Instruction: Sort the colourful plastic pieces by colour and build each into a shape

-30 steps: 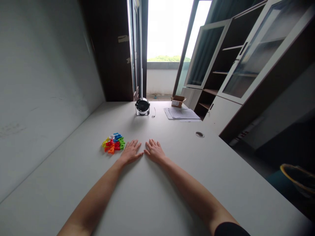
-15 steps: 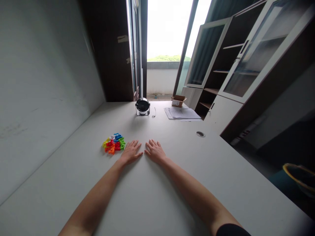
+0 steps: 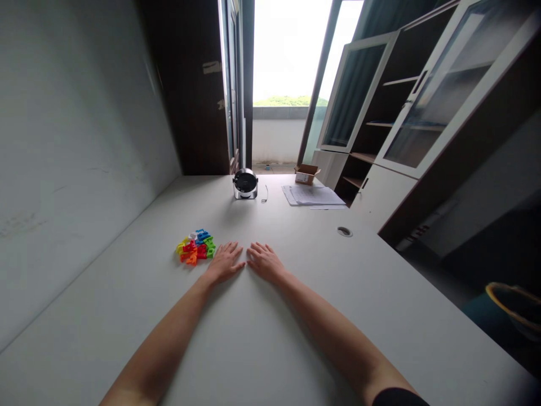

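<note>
My left hand (image 3: 224, 261) and my right hand (image 3: 264, 261) lie flat, palms down, side by side on the white table (image 3: 262, 338), fingers spread and thumbs almost touching. Neither hand holds anything. A small heap of coloured plastic pieces (image 3: 195, 246), red, orange, yellow, green and blue, lies just left of my left hand, close to its fingertips but apart from them.
At the table's far end stand a small round black and silver device (image 3: 245, 184), a thin cable (image 3: 264, 194), a stack of papers (image 3: 313, 195) and a small cardboard box (image 3: 306, 173). A cable hole (image 3: 344, 231) sits right of my hands. Glass-door cabinets (image 3: 406, 113) line the right side.
</note>
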A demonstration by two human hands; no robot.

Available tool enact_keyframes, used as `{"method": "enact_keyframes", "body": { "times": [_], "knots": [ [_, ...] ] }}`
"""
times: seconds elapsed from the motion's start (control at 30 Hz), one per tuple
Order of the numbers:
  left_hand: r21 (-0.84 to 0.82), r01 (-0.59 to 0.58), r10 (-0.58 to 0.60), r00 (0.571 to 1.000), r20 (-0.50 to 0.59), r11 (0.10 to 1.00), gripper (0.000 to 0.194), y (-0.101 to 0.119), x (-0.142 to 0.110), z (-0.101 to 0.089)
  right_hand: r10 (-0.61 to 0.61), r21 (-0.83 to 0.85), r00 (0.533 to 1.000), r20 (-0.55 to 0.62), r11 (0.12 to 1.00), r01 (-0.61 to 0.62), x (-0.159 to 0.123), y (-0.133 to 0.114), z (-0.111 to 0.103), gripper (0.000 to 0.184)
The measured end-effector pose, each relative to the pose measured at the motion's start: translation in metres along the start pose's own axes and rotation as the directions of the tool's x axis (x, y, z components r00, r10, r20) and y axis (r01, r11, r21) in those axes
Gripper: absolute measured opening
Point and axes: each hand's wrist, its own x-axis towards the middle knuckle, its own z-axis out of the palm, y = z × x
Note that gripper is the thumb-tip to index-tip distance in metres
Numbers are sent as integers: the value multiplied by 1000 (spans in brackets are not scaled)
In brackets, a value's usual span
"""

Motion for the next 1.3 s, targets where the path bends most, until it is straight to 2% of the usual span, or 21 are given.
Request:
{"method": "enact_keyframes", "body": {
  "times": [0.43, 0.63, 0.9, 1.3],
  "knots": [
    [1, -11, 11, 1000, -1, 1000, 62, -1, 0, 1, 1, 5, 1000, -6, 1000, 0, -1, -1, -2, 45],
    [-1, -3, 3, 999, 41, 1000, 68, 0, -2, -1, 12, 1, 1000, 27, 1000, -12, 0, -1, -3, 46],
    [1, 14, -14, 994, 106, 1000, 85, 7, -20, -9, 14, -64, 989, 146, 998, -5, -14, -2, -10, 76],
    [9, 17, -18, 992, 123, 1000, 86, 1, -21, -4, 37, -52, 973, 229, 998, -25, -13, -3, -11, 85]
  ]
}}
